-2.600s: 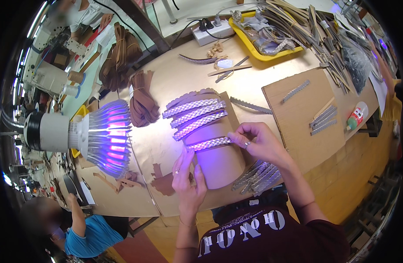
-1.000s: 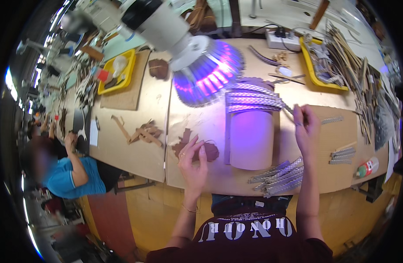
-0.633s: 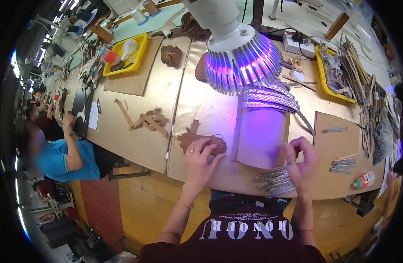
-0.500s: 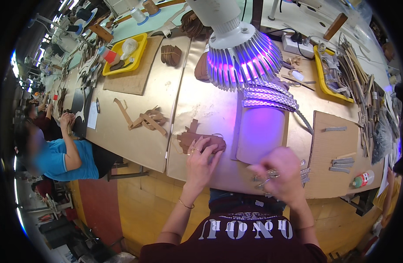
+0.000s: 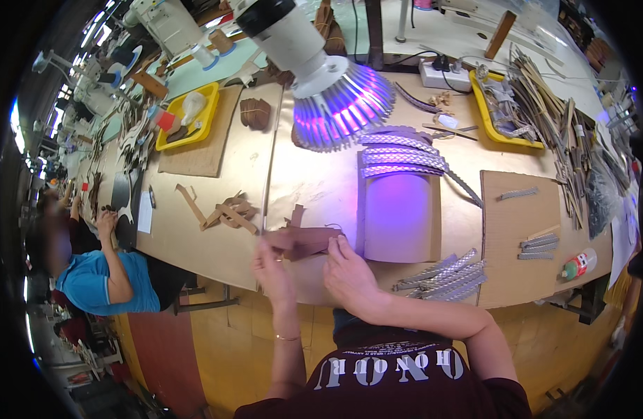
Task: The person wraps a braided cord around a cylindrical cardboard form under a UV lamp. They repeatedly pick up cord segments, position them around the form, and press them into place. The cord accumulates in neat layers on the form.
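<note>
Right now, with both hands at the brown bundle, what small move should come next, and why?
Probably ease one strip gently off the bundle with the left hand, while the right hand steadies the other end. The hands are at opposite ends, so one could brace against the other; the left is blurred, its grip unclear, so gentle seems wise.

A power strip (image 5: 433,77) sits — yellow tray (image 5: 513,140) beside it.

Curved form (image 5: 402,227), 1; braided strips (image 5: 399,155) across it, at least 3. Loose braided heap (image 5: 443,276), 1, strips uncountable. Brown strip pile (image 5: 313,241) beside form, 1. Yellow trays (image 5: 483,109), 2. Finned lamp (image 5: 344,108), 1. Green-capped bottle (image 5: 580,265), 1.
</note>
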The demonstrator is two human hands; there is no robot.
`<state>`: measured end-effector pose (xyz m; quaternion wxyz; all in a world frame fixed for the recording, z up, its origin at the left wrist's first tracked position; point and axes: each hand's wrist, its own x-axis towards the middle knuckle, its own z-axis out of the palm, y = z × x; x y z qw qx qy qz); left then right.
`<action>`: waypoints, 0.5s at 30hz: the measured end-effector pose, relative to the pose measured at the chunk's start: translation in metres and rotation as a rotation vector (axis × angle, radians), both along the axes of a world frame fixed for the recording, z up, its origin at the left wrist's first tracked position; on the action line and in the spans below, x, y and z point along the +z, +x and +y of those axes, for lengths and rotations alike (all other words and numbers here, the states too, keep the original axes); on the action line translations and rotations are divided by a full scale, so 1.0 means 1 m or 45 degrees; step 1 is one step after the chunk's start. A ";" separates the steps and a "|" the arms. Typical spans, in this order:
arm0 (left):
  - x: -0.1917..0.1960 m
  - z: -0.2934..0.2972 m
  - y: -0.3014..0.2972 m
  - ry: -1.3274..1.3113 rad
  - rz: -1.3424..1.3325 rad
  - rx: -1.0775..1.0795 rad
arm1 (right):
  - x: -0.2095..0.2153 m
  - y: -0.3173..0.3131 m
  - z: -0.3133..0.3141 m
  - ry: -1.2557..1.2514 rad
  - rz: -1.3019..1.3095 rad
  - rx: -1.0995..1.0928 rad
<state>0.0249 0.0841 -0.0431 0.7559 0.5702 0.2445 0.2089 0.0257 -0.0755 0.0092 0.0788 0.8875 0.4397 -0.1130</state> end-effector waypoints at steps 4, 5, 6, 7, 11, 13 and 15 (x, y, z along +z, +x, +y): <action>0.032 0.010 0.001 0.332 -0.228 0.317 | 0.025 0.001 -0.014 0.447 0.124 -0.266; 0.042 0.006 -0.004 0.504 -0.267 0.307 | 0.035 -0.002 -0.021 0.710 0.343 -0.409; 0.049 -0.001 -0.006 0.659 -0.324 0.312 | 0.044 -0.003 -0.029 1.044 0.490 -0.524; 0.052 -0.014 -0.006 0.817 -0.388 0.181 | 0.051 -0.002 -0.037 1.157 0.657 -0.652; 0.056 -0.081 0.000 1.385 -0.571 -0.478 | 0.060 0.014 -0.070 1.704 0.848 -0.971; 0.057 -0.105 0.006 1.206 -0.330 -0.871 | 0.051 0.025 -0.088 1.871 0.872 -1.102; 0.059 -0.114 0.010 1.400 -0.458 -0.938 | 0.040 0.035 -0.108 1.976 0.957 -1.341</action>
